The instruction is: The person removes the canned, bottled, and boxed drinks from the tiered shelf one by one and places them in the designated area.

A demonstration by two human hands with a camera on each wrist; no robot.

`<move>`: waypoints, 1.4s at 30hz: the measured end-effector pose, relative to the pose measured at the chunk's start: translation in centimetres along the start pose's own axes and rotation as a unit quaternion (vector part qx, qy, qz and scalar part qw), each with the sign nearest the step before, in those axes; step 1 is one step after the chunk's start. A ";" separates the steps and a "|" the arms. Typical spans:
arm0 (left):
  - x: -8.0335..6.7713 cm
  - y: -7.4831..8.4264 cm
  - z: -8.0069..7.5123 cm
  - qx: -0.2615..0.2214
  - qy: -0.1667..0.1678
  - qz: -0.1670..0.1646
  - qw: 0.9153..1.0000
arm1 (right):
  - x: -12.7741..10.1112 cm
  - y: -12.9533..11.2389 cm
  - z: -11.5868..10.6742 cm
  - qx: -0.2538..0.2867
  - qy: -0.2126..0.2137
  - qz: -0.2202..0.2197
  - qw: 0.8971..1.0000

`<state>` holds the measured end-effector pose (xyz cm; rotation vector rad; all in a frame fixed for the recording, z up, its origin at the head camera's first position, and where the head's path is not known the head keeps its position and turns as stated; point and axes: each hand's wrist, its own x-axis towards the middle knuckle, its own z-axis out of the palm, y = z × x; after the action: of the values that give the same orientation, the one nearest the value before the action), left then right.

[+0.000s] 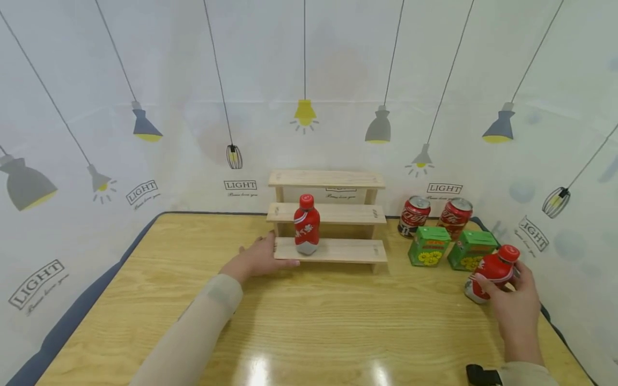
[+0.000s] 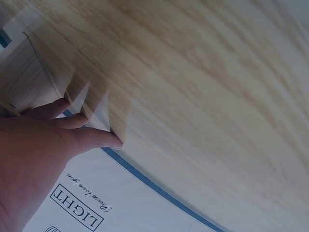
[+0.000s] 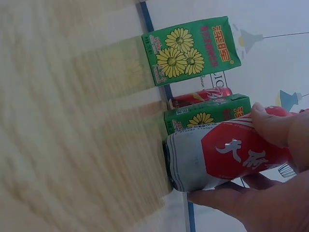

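Note:
A small three-step wooden shelf (image 1: 345,251) stands at the back of the table. My left hand (image 1: 256,258) holds its left end, the thumb along the front of the lowest step; in the left wrist view the fingers of the left hand (image 2: 43,145) rest at the shelf's side. One red bottle (image 1: 307,228) with a red cap stands upright on the lowest step, toward the left. At the right, my right hand (image 1: 519,305) grips a second red bottle (image 3: 207,157), thumb on one side and fingers on the other. That bottle leans; whether its base touches the table I cannot tell.
Two green drink cartons (image 1: 428,246) with yellow flowers stand right of the shelf, beside the held bottle. Behind them are two red soda cans (image 1: 414,215). A white cloth (image 1: 193,134) printed with lamps hangs round the wooden table (image 1: 338,321).

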<state>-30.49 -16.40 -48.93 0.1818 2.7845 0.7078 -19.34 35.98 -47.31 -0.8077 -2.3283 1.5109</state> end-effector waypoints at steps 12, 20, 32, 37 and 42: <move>-0.3 0.6 0.0 -0.007 0.003 0.008 1.000 | 0.3 0.3 -0.7 -0.005 -0.034 0.003 0.999; -0.4 0.4 -0.2 -0.002 0.002 0.005 1.000 | 0.5 0.4 -0.2 0.001 -0.034 0.030 0.999; -0.3 0.0 0.0 -0.004 0.006 0.004 1.000 | -3.1 -6.6 -1.5 0.031 0.031 -0.014 0.999; -0.3 -0.1 0.2 -0.009 0.008 0.002 1.000 | -6.3 -13.0 1.1 0.106 0.034 -0.112 0.987; -0.2 0.0 0.2 -0.005 0.009 0.005 1.000 | -8.7 -16.2 6.8 0.135 -0.042 -0.181 0.973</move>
<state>-30.21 -16.37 -49.04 0.1878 2.7981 0.7292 -20.67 20.86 -34.90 -0.2406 -2.1114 1.6638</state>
